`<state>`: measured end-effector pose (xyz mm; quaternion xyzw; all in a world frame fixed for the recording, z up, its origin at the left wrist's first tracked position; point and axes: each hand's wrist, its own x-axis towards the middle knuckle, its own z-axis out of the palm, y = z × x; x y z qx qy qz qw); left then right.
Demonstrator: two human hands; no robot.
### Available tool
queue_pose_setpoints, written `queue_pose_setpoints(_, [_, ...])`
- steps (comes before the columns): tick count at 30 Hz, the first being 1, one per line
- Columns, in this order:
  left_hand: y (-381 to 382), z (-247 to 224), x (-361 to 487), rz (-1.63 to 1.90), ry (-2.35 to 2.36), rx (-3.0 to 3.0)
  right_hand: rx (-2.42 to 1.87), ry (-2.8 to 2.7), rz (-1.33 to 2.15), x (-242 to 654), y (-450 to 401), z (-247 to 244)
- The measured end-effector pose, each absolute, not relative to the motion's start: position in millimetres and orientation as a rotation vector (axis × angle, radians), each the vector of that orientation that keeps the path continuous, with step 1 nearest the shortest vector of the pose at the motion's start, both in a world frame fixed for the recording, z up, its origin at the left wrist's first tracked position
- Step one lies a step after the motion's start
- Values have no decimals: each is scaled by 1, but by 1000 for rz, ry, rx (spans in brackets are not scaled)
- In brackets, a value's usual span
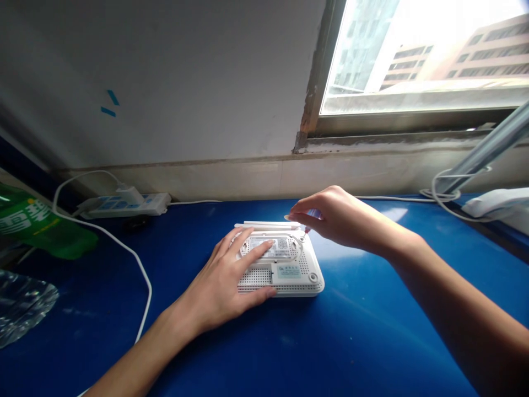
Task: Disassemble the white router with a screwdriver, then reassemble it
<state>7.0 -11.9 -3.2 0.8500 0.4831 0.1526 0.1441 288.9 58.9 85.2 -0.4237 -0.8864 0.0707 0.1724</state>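
1. Glossy blue desk (372, 336), with a white plastic router (285, 278) upside down near the back edge, vented base showing.
2. Left hand (219, 281) lies flat on it, fingers spread apart.
3. Right hand (334, 220) hovers by its far corner, fingers pinched together on a tiny red-tipped tool (306, 230).

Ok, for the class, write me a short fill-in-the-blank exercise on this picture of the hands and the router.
The hand resting flat on the router is the ____ one.
The router's casing is ____.
The router sits on a desk coloured ____.
Through the window, tall ____ stand outside.

Missing words: left; white; blue; buildings.
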Motion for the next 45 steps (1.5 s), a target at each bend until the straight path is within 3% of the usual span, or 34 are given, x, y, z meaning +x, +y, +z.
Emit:
queue_pose_setpoints(8, [-12, -2, 9, 417, 1395, 2445, -1044, -2517, 320, 289, 57, 86])
queue_pose_setpoints(45, [-11, -3, 8, 368, 1395, 2445, -1083, -2490, 333, 290, 60, 81])
